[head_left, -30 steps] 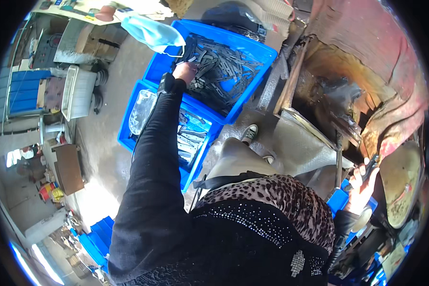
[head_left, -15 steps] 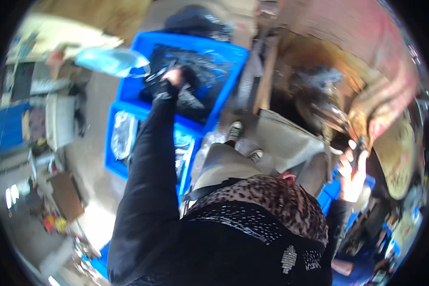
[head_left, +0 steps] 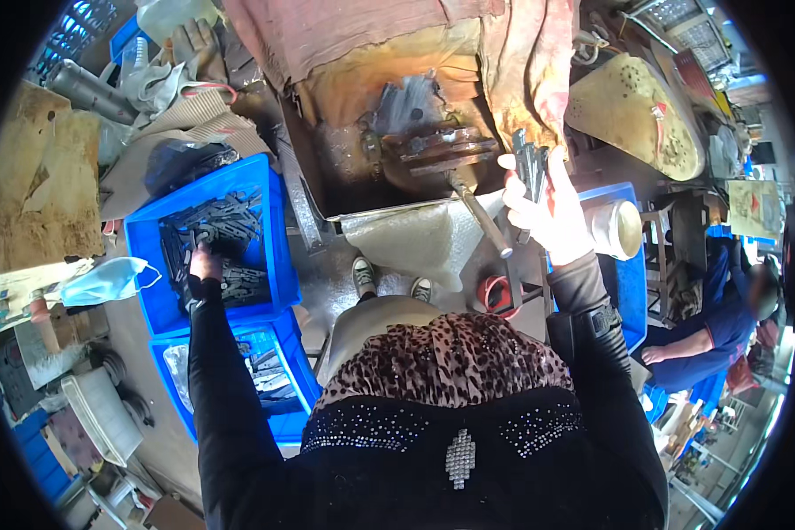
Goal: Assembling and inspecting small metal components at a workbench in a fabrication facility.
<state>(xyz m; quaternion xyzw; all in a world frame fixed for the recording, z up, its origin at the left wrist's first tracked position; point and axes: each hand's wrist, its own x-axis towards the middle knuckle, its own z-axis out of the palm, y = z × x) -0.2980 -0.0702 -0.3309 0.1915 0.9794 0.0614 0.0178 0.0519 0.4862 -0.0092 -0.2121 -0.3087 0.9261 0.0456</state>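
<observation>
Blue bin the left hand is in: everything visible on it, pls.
The blue bin is an open-topped, rectangular tub, apparently plastic, with a raised rim. It stands upright at the person's left, holding a loose pile of dark, narrow pieces that look metallic. The left hand reaches in among them. A second blue bin adjoins its nearer side.

Dark grey strips (head_left: pixel 230 212) lie in a blue crate (head_left: pixel 280 234); left of it is a pale-blue mask (head_left: pixel 106 282), lower right a leopard-print garment (head_left: pixel 442 360).
</observation>
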